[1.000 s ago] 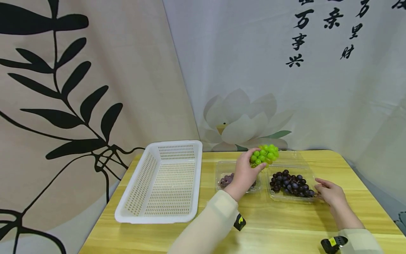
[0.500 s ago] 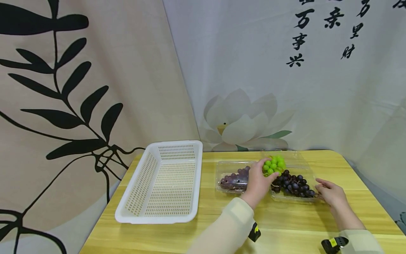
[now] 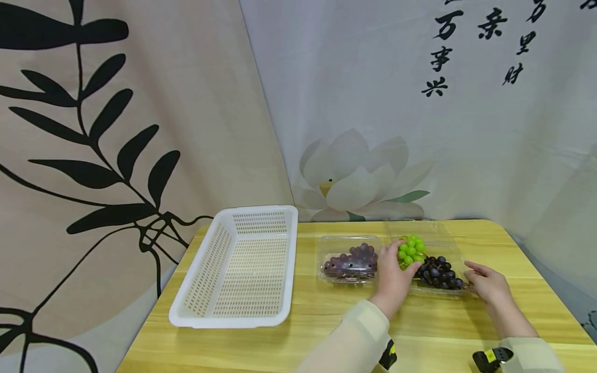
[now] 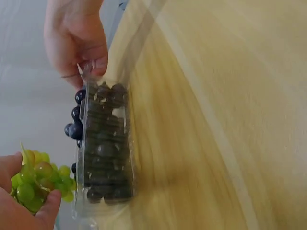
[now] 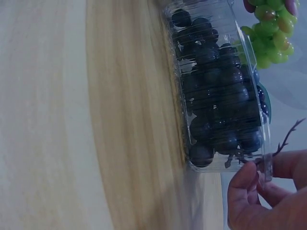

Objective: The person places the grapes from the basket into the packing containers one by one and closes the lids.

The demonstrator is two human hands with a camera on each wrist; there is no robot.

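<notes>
My left hand (image 3: 403,260) holds a bunch of green grapes (image 3: 410,252) low over the left end of a clear plastic tray (image 3: 436,293) filled with dark blue grapes (image 3: 440,274). In the left wrist view the green grapes (image 4: 37,179) sit between my thumb and fingers, just beside the tray (image 4: 80,211) and its dark grapes (image 4: 103,148). My right hand (image 3: 474,275) pinches the tray's right rim; the right wrist view shows my right hand (image 5: 259,178) on that rim (image 5: 266,165), with the green grapes (image 5: 268,33) at the tray's far end.
A second clear container (image 3: 326,277) holding purple grapes (image 3: 352,259) stands left of the tray. A white perforated basket (image 3: 242,321) lies on the left of the wooden table (image 3: 326,331). A printed curtain hangs close behind.
My left hand carried the green grapes rightward and down, from above the purple-grape container to the dark-grape tray. The right hand stayed on the tray rim.
</notes>
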